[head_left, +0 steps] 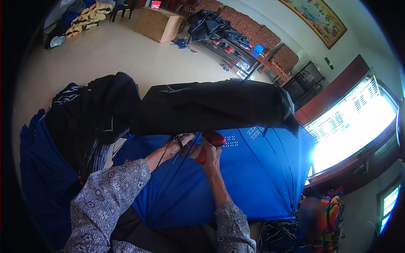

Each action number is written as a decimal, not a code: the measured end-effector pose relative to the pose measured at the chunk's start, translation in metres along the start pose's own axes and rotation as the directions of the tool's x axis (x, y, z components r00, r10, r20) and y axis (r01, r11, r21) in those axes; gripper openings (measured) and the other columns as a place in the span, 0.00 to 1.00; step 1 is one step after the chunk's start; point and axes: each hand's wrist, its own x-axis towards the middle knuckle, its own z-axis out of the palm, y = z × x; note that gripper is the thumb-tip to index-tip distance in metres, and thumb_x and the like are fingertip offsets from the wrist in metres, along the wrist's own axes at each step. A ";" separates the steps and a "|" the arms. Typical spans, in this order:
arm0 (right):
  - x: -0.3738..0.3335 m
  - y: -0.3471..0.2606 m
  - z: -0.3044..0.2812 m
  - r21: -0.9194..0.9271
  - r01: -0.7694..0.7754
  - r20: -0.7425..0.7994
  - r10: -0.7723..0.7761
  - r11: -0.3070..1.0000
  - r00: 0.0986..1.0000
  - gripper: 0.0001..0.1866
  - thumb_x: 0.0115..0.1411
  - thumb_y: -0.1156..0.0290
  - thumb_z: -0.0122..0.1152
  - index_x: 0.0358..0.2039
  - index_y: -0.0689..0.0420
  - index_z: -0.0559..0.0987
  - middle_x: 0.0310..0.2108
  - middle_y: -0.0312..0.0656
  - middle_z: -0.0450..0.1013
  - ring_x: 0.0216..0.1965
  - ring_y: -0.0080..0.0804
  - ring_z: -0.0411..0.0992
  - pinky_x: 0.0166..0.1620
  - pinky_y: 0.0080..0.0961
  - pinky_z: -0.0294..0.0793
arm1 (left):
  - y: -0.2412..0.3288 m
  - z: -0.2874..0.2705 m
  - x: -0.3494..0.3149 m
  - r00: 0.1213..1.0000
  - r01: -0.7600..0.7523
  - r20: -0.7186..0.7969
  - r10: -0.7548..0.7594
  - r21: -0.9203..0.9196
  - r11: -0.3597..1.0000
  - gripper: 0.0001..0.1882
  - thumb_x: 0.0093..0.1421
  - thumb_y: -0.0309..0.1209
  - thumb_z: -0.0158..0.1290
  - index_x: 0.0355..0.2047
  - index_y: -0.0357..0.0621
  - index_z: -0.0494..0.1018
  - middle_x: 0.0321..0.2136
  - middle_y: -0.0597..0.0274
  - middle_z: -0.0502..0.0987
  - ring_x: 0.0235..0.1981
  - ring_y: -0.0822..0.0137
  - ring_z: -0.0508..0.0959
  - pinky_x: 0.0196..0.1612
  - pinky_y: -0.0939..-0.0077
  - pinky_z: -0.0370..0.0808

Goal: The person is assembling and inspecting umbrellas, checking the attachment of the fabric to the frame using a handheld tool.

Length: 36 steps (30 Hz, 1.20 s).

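Observation:
A blue umbrella canopy (236, 177) with thin dark ribs lies spread across my lap, its inner side up. Black fabric (211, 103) covers its far edge. My left hand (179, 143) is closed around a dark rib near that edge, close to the canopy's middle. Just right of it, my right hand (209, 156) grips a red and white handheld tool (214, 138) with a rounded red head. The tool's working end points toward my left fingers, and its exact contact with the rib is hidden.
Bunched black fabric (97, 101) and blue fabric (42, 168) lie to the left, with a bundle of thin rods (99, 156) beside them. Multicoloured cloth (331, 215) sits at the lower right. Farther off stand a cardboard box (159, 23) and a patterned sofa (253, 31).

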 end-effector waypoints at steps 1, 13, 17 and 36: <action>-0.002 0.000 0.001 0.019 0.011 0.018 -0.012 1.000 1.000 0.22 0.54 0.67 0.60 0.46 0.65 0.68 0.26 0.49 0.73 0.25 0.40 0.76 0.25 0.37 0.79 | 0.000 -0.001 0.000 1.000 -0.003 0.000 0.003 -0.002 1.000 0.22 0.59 0.46 0.50 0.44 0.41 0.68 0.23 0.62 0.72 0.15 0.77 0.72 0.14 0.87 0.67; -0.016 0.003 0.007 0.006 0.016 -0.052 -0.016 1.000 0.999 0.21 0.55 0.69 0.59 0.45 0.66 0.67 0.27 0.50 0.73 0.25 0.39 0.76 0.26 0.33 0.79 | 0.001 -0.008 -0.001 0.998 0.046 -0.054 -0.044 0.028 0.999 0.25 0.56 0.54 0.52 0.33 0.41 0.72 0.23 0.60 0.72 0.19 0.74 0.74 0.18 0.81 0.71; -0.015 0.007 0.006 0.036 0.087 -0.035 -0.086 0.996 0.996 0.20 0.55 0.69 0.60 0.44 0.66 0.68 0.27 0.50 0.73 0.26 0.39 0.76 0.26 0.34 0.79 | -0.005 -0.008 0.001 0.999 0.017 -0.035 -0.019 -0.037 0.999 0.26 0.55 0.56 0.52 0.31 0.41 0.72 0.23 0.60 0.72 0.20 0.73 0.74 0.18 0.81 0.71; -0.018 0.013 0.008 0.005 0.060 -0.051 -0.060 0.998 0.997 0.21 0.53 0.68 0.62 0.44 0.65 0.68 0.26 0.45 0.74 0.25 0.34 0.75 0.28 0.31 0.78 | -0.005 -0.013 0.001 0.996 0.084 0.007 -0.084 -0.009 0.996 0.28 0.55 0.56 0.54 0.44 0.46 0.71 0.24 0.63 0.70 0.19 0.75 0.71 0.17 0.82 0.68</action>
